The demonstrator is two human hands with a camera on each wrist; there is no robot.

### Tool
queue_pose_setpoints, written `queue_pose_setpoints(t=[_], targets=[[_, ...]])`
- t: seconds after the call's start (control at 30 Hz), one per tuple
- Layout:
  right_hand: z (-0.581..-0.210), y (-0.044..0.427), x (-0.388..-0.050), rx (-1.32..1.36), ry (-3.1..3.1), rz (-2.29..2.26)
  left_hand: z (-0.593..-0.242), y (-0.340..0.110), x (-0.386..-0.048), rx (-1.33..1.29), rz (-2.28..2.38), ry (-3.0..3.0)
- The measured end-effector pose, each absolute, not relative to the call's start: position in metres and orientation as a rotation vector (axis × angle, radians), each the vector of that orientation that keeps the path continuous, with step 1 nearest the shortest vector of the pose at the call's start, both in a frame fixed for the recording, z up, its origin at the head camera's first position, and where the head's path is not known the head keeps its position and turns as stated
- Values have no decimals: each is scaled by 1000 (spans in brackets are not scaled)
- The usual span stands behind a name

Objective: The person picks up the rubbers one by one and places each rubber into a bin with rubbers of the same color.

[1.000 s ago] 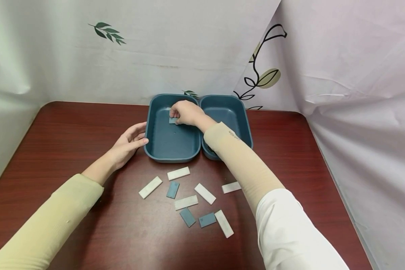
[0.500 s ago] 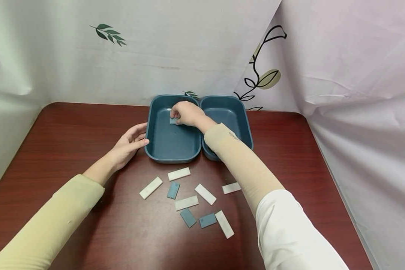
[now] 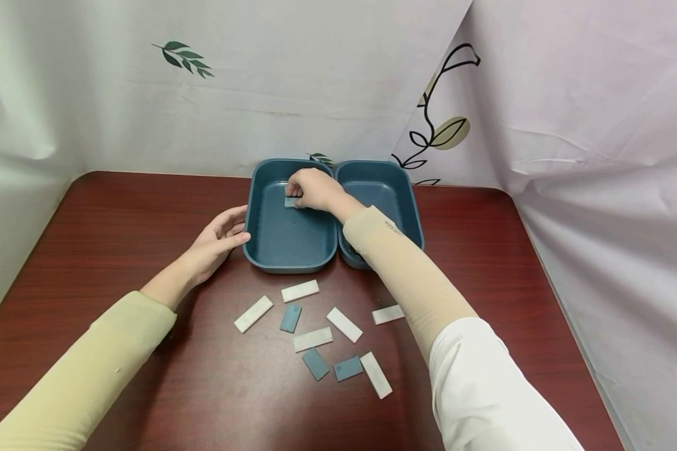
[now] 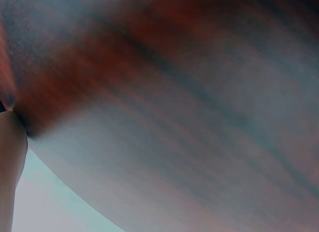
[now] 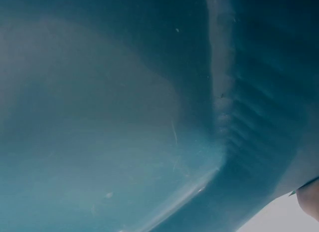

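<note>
Blue tile is pinched by right hand in left tray, far half, tray's left side touched by left hand, fingers relaxed.

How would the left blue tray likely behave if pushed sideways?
The left tray probably won't tip: it looks broad and low. It holds a crisp, even shape, suggesting stiff material. Pushed rightward, it would likely bump the right tray directly beside it.

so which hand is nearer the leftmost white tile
Left. The left hand is just beyond the tile, beside the left tray; the right hand is farther off, inside that tray.
</note>
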State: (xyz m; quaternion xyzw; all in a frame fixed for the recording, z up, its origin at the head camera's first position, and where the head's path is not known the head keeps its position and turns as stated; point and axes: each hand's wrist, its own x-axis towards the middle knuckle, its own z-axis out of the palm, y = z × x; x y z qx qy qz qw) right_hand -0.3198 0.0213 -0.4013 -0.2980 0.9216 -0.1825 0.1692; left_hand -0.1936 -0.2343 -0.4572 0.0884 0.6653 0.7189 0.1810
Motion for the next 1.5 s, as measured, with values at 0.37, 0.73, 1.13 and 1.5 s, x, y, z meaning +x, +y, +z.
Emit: queue_pose_setpoints(t=[0.37, 0.73, 1.13, 1.5], targets=[[-395, 28, -319, -920, 2616, -708, -458, -234, -193, 248, 2037, 1875], [-369, 37, -311, -966, 2587, -772, -456, -234, -193, 255, 2047, 1861], [-341, 47, -289, -1045, 2520, -708, -454, -234, -190, 255, 2053, 1856], [-323, 66, -258, -1142, 2462, -705, -457, -235, -192, 256, 2052, 1861]])
